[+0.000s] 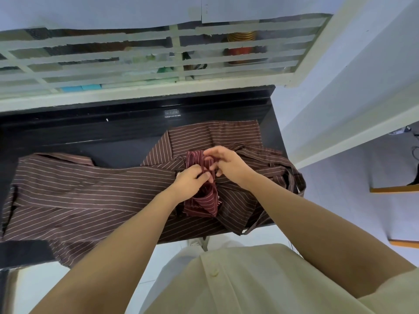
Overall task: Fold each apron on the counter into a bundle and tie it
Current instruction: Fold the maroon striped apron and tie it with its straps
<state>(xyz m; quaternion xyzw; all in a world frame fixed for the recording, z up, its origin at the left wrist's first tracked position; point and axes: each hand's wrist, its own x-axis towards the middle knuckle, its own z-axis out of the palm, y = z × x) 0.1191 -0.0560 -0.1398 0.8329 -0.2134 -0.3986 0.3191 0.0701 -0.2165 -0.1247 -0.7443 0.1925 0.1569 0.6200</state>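
1. Work surface: the black counter (90,137) runs from left to right in front of me. A white window grille (136,55) stands along its back edge.

2. Task item: the maroon apron bundle (205,201), white-striped and folded into a narrow roll, lies toward the right end of the counter, near the front edge. It rests on top of the brown striped aprons (79,196). These are spread unfolded from the left end to the right end and overlap the front edge.

3. Left hand (192,182): my fingers are curled around the middle of the bundle. The thumb is closed over the top of the cloth, gripping it against the aprons beneath.

4. Right hand (226,163): this hand sits just beyond the left hand, at the far end of the bundle. Thumb and forefinger are closed in a pinch on what appears to be the tie strap (205,168), a dark maroon band that loops between both hands. The remaining fingers are bent loosely inward.

5. Hand spacing: the two hands are just beside each other over the bundle, fingertips almost touching.

6. Loose parts: one brown strap (254,225) hangs off the front edge at the right corner.

7. Below the counter edge, my cream shirt (249,279) fills the lower view.
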